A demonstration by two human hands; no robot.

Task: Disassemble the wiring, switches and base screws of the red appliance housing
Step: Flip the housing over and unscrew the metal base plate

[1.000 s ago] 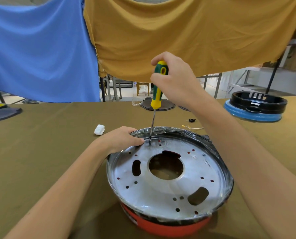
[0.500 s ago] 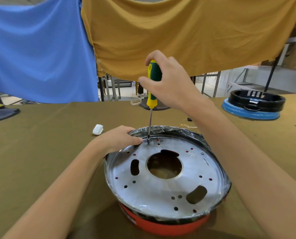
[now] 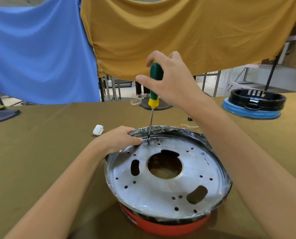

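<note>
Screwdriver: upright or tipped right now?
Nearly upright: the screwdriver leans slightly, handle in the right hand, tip on the metal plate.

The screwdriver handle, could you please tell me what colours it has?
Green with a yellow collar, the screwdriver handle shows best in the head view.

The appliance housing [image 3: 166, 223] sits on the counter [image 3: 40, 152] in front of the person, with the perforated metal plate [image 3: 161, 192] seated in its top opening. The left hand [image 3: 119, 138] rests on the plate's far-left rim; the right hand [image 3: 171, 80] holds the screwdriver [image 3: 153, 90] nearly upright above it, tip on the plate just right of the left fingers [image 3: 136, 140]. A small plug [image 3: 98, 130] lies behind and left of the housing, loose wires [image 3: 188, 125] behind it, and a second housing [image 3: 254, 104] stands far right.
</note>
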